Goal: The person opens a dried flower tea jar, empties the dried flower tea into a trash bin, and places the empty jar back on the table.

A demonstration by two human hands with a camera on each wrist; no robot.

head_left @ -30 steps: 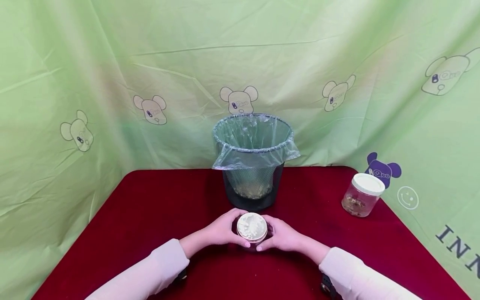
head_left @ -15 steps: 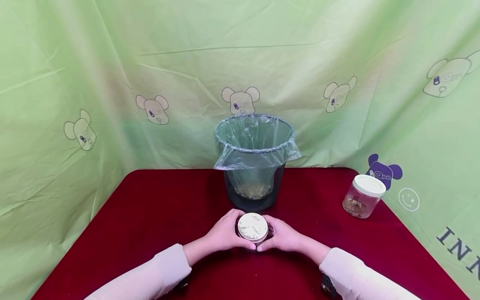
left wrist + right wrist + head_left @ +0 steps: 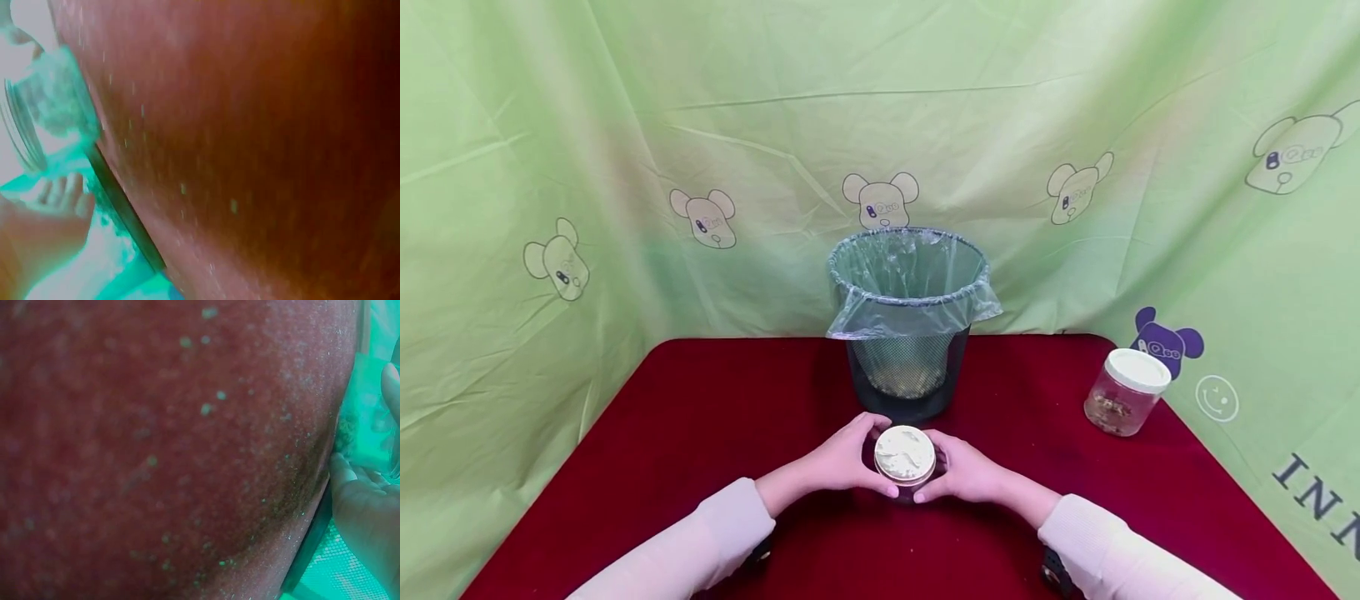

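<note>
A small clear jar [image 3: 62,100] stands upright on the red cloth between both hands, close to the front of the waste bin. Its round pale top [image 3: 905,454] looks shiny and uneven; whether that is a cover or the contents I cannot tell. My left hand [image 3: 842,458] curves loosely around the jar's left side, and a gap shows between its palm and the wall. In the left wrist view its fingers [image 3: 65,194] lie apart from the jar. My right hand [image 3: 966,468] holds the jar from the right, thumb in front and fingers behind.
Behind the jar stands a black mesh waste bin [image 3: 906,367] with a clear plastic liner [image 3: 895,321] folded over its rim. Far right, a white-lidded clear jar [image 3: 1123,400] with brownish bits inside sits near the edge of the red cloth [image 3: 722,400]. Green curtains [image 3: 760,125] surround the table.
The markings on the jar's top turned between one second and half a second ago. Since then my left hand has eased outward from the jar, its thumb shifting left. My right hand keeps its place.
</note>
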